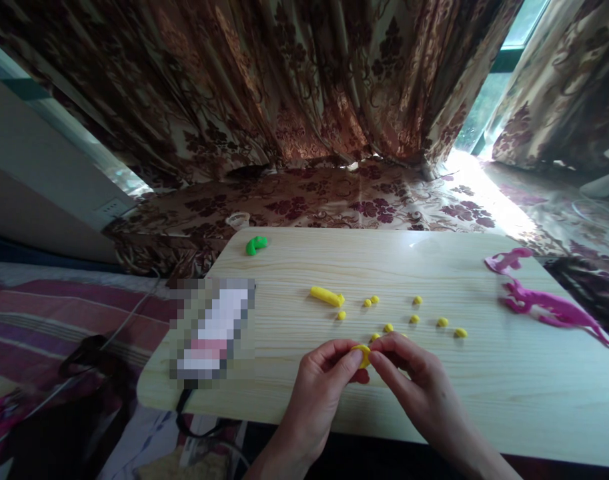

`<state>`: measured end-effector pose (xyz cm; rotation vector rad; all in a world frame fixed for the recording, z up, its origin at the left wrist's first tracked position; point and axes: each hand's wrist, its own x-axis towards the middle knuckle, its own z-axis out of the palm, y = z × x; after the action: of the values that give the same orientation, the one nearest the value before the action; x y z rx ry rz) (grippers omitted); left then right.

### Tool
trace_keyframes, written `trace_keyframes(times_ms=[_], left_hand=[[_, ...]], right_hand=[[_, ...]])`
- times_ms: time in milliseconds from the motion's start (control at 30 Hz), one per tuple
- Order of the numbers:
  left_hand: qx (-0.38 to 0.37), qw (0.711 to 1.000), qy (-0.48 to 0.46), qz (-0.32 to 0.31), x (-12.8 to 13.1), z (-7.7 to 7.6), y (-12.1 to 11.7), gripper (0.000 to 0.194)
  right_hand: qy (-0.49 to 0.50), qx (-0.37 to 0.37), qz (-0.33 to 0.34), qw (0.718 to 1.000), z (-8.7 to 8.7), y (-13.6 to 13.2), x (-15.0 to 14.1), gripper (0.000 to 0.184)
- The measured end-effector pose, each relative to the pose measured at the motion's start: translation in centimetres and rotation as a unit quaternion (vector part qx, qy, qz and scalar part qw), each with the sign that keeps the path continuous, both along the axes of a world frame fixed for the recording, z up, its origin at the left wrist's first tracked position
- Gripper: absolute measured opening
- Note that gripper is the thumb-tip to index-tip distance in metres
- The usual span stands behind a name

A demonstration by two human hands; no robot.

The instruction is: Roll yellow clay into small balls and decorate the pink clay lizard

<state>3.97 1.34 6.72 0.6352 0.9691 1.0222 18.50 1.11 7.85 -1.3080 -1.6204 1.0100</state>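
Note:
Both my hands meet low over the near part of a light wooden table. My left hand and my right hand pinch a small flattened yellow clay piece between thumbs and fingertips. Just beyond them several small yellow clay balls lie scattered on the table. A yellow clay roll lies to the left of the balls.
A green clay lump sits at the table's far left corner. Pink clay strips lie at the right side. A blurred-out flat object rests on the left edge, with a cable hanging below. Patterned curtains and cloth fill the back.

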Motion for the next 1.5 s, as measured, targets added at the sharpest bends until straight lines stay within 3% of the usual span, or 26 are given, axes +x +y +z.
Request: trace_keyframes(times_ms=[200, 400, 667, 900, 1100, 1300, 1500], left_hand=[[-0.060, 0.991, -0.115, 0.015, 0.1, 0.1, 0.1, 0.009], [-0.057, 0.991, -0.120, 0.003, 0.1, 0.5, -0.1, 0.008], [0.029, 0.999, 0.023, 0.005, 0.2, 0.5, -0.3, 0.013], [0.124, 0.983, 0.135, -0.019, -0.1, 1.2, -0.4, 0.017], [0.196, 0.962, 0.186, -0.042, -0.2, 1.7, -0.7, 0.018], [0.227, 0.946, 0.231, -0.020, -0.2, 1.2, -0.9, 0.017], [0.244, 0.939, 0.242, -0.007, -0.1, 1.1, -1.1, 0.017]], right_hand=[[-0.118, 0.169, 0.014, 0.978, -0.1, -0.6, 0.5, 0.024], [-0.181, 0.226, 0.018, 0.957, -0.4, -0.7, 0.6, 0.028], [-0.097, 0.183, 0.028, 0.978, 0.0, -0.5, 0.2, 0.017], [-0.063, 0.137, 0.004, 0.988, 0.3, -0.5, 0.0, 0.010], [-0.057, 0.120, 0.005, 0.991, 0.2, -0.5, 0.2, 0.007], [-0.055, 0.120, 0.006, 0.991, 0.1, -0.6, 0.0, 0.007], [-0.041, 0.141, -0.022, 0.989, -0.2, -0.6, 0.0, 0.019]])
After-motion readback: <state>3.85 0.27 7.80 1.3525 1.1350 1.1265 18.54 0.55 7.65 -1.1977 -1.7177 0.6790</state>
